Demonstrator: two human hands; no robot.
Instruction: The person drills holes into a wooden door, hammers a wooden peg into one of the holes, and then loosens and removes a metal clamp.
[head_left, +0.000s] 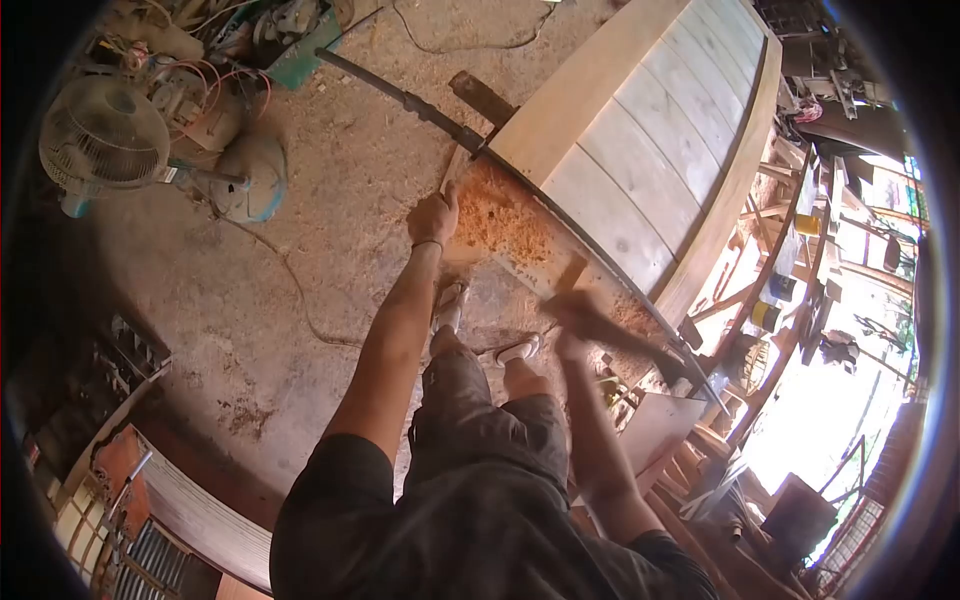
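– What about the left hand [432, 215]?
– Reaching forward on a straightened arm, with a thin band at the wrist. Closed around the near end of a narrow wooden strip [455, 168], close to a long dark bar [425, 108]. Fingers bent inward around the strip, not spread.

– And the right hand [573, 335]?
– Raised in front of the right thigh, badly smeared by motion. Wrapped, perhaps, around a brown tool [630, 338] slanting off to the right. Impossible to tell from the blur just how the fingers lie, or what kind of tool.

– Where to look for the plank panel [655, 130]?
– Ahead and to the right, slanting away toward the top of the view. Made of pale grey boards within a lighter wooden frame, with the long bar running along the near edge. Near the left hand, at the closest corner.

– Anything just beside it?
– Orange shavings [505, 225], spread between the two hands on the near side of the bar. Past the bar, a rough wood block [482, 98] against the panel's corner.

– And farther off?
– To the left, a fan [105, 135] lying over near the floor. Below, two sandalled feet on the dusty concrete [230, 310].
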